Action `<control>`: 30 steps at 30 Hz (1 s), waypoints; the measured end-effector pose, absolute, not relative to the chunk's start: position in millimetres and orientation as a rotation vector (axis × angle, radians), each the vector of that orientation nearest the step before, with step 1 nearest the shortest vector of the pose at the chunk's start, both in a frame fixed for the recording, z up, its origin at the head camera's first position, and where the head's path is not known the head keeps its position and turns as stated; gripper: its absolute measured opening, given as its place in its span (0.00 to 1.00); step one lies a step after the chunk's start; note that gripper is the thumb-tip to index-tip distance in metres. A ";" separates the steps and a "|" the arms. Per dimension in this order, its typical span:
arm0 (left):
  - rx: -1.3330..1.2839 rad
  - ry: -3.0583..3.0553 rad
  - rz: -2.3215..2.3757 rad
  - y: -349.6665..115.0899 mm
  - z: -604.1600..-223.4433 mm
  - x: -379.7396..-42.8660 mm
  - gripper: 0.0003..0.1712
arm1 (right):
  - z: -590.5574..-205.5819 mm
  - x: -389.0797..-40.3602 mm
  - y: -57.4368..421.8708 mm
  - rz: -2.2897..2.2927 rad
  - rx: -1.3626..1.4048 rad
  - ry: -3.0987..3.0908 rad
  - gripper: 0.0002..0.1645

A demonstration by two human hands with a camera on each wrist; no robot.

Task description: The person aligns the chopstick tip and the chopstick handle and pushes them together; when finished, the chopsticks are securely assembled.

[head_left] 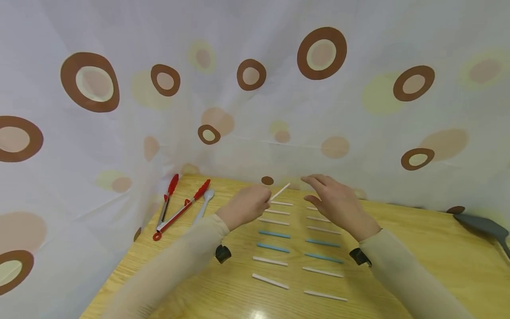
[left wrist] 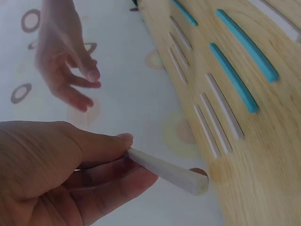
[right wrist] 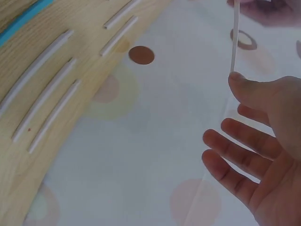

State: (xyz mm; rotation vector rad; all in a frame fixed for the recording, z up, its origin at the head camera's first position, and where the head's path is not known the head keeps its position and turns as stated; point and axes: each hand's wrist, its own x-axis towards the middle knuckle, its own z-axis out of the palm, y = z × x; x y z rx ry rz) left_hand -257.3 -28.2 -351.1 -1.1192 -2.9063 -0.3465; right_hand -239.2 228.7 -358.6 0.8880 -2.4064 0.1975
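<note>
My left hand (head_left: 247, 204) pinches a thin white stick (head_left: 280, 192) between thumb and fingers, above the far edge of the table. In the left wrist view the free end of this white stick (left wrist: 171, 174) looks square-cut. My right hand (head_left: 338, 201) is held up to the right of it, palm turned inward, fingers loosely extended and holding nothing. The right wrist view shows the thumb (right wrist: 249, 89) lined up with the stick's end; contact is unclear. Below the hands, white sticks (head_left: 270, 261) and blue sticks (head_left: 274, 234) lie in two columns, partly hidden by the right hand.
Two red-tipped tongs (head_left: 181, 215) and a pale grey spoon (head_left: 204, 204) lie at the table's left. A dark spatula (head_left: 482, 225) lies at the far right. A patterned cloth (head_left: 255, 110) hangs behind and left of the wooden table (head_left: 418, 266).
</note>
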 end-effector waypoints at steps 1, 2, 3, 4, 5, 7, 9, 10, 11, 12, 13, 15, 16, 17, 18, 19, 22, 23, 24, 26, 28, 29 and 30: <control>-1.082 -2.919 -0.386 -35.0 -354.2 -259.2 0.07 | -360.9 -241.0 230.2 0.191 0.873 -2.430 0.30; -1.046 -2.936 -0.422 -41.7 -357.6 -261.4 0.07 | -363.4 -242.7 231.6 0.186 0.859 -2.458 0.29; -1.008 -2.955 -0.448 -48.1 -360.6 -263.3 0.08 | -366.4 -244.6 233.4 0.179 0.844 -2.487 0.28; -0.972 -2.969 -0.476 -54.1 -364.1 -265.4 0.08 | -369.6 -246.4 235.8 0.179 0.829 -2.515 0.26; -0.946 -2.982 -0.504 -59.5 -366.8 -267.4 0.09 | -372.7 -248.1 238.3 0.182 0.814 -2.543 0.24; -0.888 -3.019 -0.530 -69.0 -371.5 -270.8 0.10 | -379.5 -251.6 244.9 0.189 0.779 -2.590 0.21; -0.819 -3.055 -0.542 -77.4 -375.3 -273.3 0.11 | -386.3 -255.2 252.3 0.194 0.750 -2.620 0.19; -0.786 -3.077 -0.544 -81.4 -377.5 -274.5 0.12 | -389.2 -256.7 255.8 0.197 0.740 -2.628 0.17; -0.754 -3.098 -0.546 -85.2 -379.3 -275.5 0.12 | -391.8 -258.5 258.9 0.195 0.732 -2.635 0.17; -0.723 -3.122 -0.529 -88.8 -381.3 -276.4 0.12 | -394.2 -260.0 261.8 0.193 0.728 -2.642 0.17; -0.693 -3.144 -0.516 -92.3 -383.5 -277.3 0.12 | -396.1 -261.4 264.0 0.190 0.727 -2.647 0.16; -0.654 -3.170 -0.491 -99.1 -388.4 -278.7 0.12 | -399.6 -264.5 267.3 0.187 0.732 -2.667 0.16; -0.642 -3.182 -0.458 -102.0 -390.7 -279.4 0.12 | -400.9 -265.8 268.4 0.192 0.735 -2.682 0.16; -0.628 -3.190 -0.447 -104.7 -392.7 -280.0 0.11 | -402.2 -267.0 269.4 0.198 0.733 -2.700 0.15; -0.610 -3.200 -0.448 -107.1 -394.8 -280.6 0.11 | -403.2 -268.1 270.0 0.204 0.731 -2.719 0.15; -0.593 -3.204 -0.438 -109.4 -396.7 -281.0 0.10 | -403.9 -269.2 270.2 0.208 0.725 -2.738 0.15; -0.546 -3.209 -0.445 -114.6 -400.4 -281.1 0.10 | -405.8 -273.1 269.9 0.214 0.707 -2.803 0.15; -0.529 -3.212 -0.486 -116.0 -401.4 -280.8 0.10 | -406.5 -274.4 269.5 0.215 0.699 -2.827 0.15; -0.515 -3.213 -0.508 -117.1 -401.9 -280.0 0.10 | -407.1 -275.6 268.8 0.213 0.694 -2.847 0.15; -0.502 -3.214 -0.542 -118.9 -403.1 -278.9 0.10 | -408.9 -277.8 267.9 0.209 0.688 -2.882 0.16; -0.488 -3.219 -0.585 -119.8 -404.7 -278.1 0.10 | -411.1 -279.3 267.0 0.217 0.689 -2.900 0.16; -0.482 -3.222 -0.593 -120.2 -405.9 -278.0 0.10 | -412.4 -279.8 266.6 0.220 0.689 -2.906 0.16; -0.471 -3.228 -0.600 -120.3 -406.8 -277.9 0.09 | -414.1 -280.4 266.5 0.222 0.689 -2.906 0.15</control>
